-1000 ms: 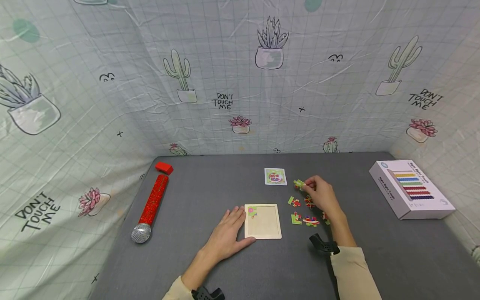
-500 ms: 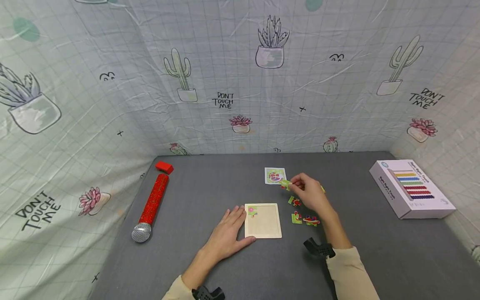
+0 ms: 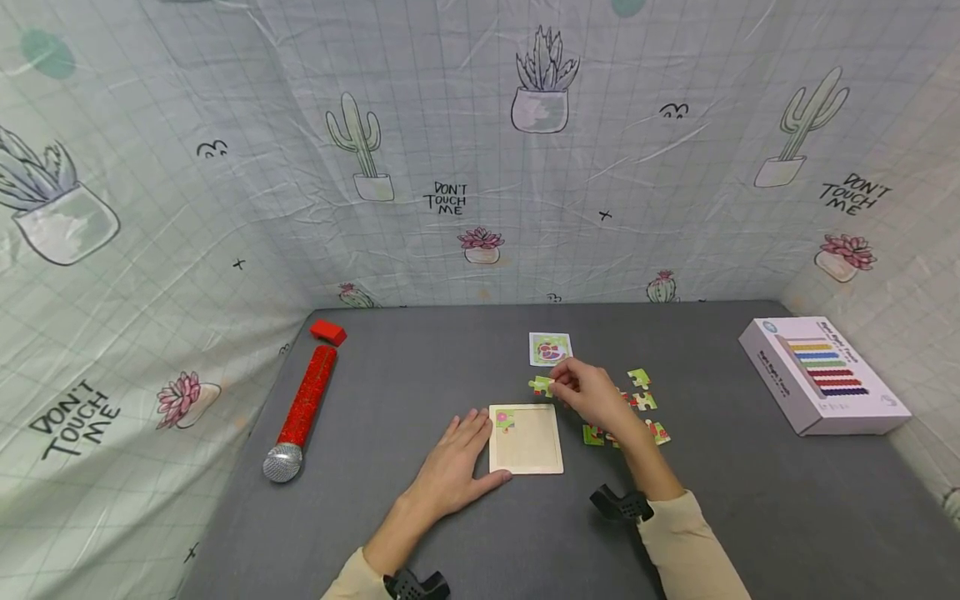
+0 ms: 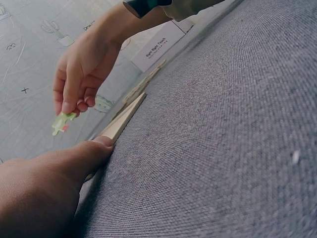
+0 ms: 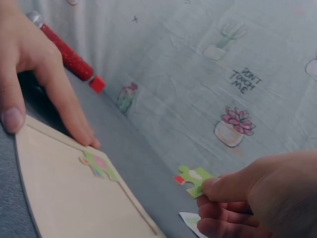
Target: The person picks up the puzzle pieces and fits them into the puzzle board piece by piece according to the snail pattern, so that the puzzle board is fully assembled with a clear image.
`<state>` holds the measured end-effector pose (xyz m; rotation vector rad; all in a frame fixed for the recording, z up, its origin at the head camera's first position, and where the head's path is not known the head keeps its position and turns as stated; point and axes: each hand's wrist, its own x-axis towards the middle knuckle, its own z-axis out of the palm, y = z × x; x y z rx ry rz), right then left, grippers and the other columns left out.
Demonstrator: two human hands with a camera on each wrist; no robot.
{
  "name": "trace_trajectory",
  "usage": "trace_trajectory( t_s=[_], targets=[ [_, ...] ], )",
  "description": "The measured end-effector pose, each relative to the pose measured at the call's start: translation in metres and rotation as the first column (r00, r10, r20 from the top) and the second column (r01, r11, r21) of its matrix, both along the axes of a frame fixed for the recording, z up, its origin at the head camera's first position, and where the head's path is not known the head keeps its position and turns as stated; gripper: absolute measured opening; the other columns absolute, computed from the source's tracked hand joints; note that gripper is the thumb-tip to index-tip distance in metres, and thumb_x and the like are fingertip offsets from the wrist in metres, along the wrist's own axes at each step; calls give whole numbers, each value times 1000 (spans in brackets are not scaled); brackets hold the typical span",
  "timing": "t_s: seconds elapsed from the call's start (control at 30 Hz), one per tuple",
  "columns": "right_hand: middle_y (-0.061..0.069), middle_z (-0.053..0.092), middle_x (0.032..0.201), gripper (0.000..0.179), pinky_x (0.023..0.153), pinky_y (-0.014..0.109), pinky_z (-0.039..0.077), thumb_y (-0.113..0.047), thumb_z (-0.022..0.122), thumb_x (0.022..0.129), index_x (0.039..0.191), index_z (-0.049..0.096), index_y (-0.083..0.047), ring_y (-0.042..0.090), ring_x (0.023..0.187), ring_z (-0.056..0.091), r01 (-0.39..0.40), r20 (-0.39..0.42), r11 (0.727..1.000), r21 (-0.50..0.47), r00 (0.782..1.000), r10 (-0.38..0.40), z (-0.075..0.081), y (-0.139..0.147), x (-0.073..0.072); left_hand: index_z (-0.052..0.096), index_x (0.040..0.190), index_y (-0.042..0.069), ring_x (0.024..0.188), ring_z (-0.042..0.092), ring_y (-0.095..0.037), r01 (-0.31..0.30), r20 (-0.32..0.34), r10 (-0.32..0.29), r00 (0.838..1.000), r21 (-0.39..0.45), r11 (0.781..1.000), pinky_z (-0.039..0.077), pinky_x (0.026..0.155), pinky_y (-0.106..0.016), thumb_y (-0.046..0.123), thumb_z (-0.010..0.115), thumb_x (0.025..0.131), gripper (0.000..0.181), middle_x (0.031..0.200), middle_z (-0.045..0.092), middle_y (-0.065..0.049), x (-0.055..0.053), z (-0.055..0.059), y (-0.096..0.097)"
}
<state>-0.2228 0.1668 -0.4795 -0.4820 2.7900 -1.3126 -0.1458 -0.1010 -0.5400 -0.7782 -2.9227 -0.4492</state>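
Note:
My left hand [image 3: 452, 467] rests with spread fingers against the left side of a square wooden puzzle tray [image 3: 527, 454], thumb at its lower edge. One green and pink puzzle piece [image 3: 505, 421] lies in the tray's upper left corner. Between thumb and fingers, my right hand [image 3: 596, 396] pinches a green jigsaw piece [image 5: 194, 179] with a red patch, held above the table just past the tray's far edge. Other loose pieces [image 3: 640, 378] lie right of the tray, some partly hidden by the right hand and forearm.
A small picture card [image 3: 550, 348] lies behind the tray. On the left are a red glittery microphone [image 3: 303, 404] and a red block [image 3: 328, 332]. A white box [image 3: 825, 379] with coloured rows stands at the right, and a printed curtain [image 3: 480, 150] hangs behind the table.
My right hand has carried the pinched puzzle piece leftward and nearer, from beside the loose pieces, past the card, to the tray's far edge. The left hand has stayed put.

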Motion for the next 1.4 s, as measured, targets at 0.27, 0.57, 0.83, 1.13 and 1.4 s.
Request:
trace_trajectory(
  t_s=[0.27, 0.57, 0.83, 1.13, 1.4],
  targets=[
    [5, 68, 86, 13, 57, 22, 51, -13, 68, 95, 106, 68, -5, 13, 68, 61, -60, 24, 998, 15, 998, 60, -3, -10, 2, 43, 151, 2, 152, 33, -25, -2, 12, 2, 1000, -3, 1000, 27, 126, -46, 65, 58, 91, 88, 161, 39, -11, 0, 0, 0],
    [1, 67, 85, 9, 61, 21, 49, -12, 69, 94, 101, 67, -7, 9, 72, 57, -131, 26, 990, 48, 991, 130, -10, -17, 3, 43, 151, 2, 152, 32, -25, -2, 16, 2, 1000, -1, 1000, 26, 126, -46, 65, 57, 92, 87, 161, 38, -11, 1, 1, -1],
    [1, 67, 83, 9, 60, 19, 48, -11, 70, 93, 100, 68, -7, 8, 71, 56, -168, 48, 984, 53, 985, 166, -15, -23, 3, 45, 149, 0, 150, 37, -28, 16, -20, -16, 1000, 15, 1000, 30, 124, -48, 64, 59, 91, 87, 159, 41, -13, 1, 1, -1],
    [1, 67, 82, 9, 59, 18, 47, -10, 70, 92, 100, 68, -5, 6, 68, 55, -201, 56, 977, 77, 979, 197, -20, -26, 3, 46, 148, 0, 149, 38, -29, 15, -28, -15, 999, 16, 1000, 31, 123, -49, 64, 59, 92, 86, 158, 43, -13, 1, 0, -1],
    [-1, 67, 81, 9, 60, 19, 47, -11, 71, 92, 99, 69, -6, 5, 70, 56, -174, 51, 976, 133, 984, 168, -21, -29, 4, 47, 148, 0, 149, 37, -29, 16, -33, -16, 999, 11, 1000, 31, 123, -49, 64, 59, 91, 87, 158, 42, -13, 1, 0, -1]
  ],
)
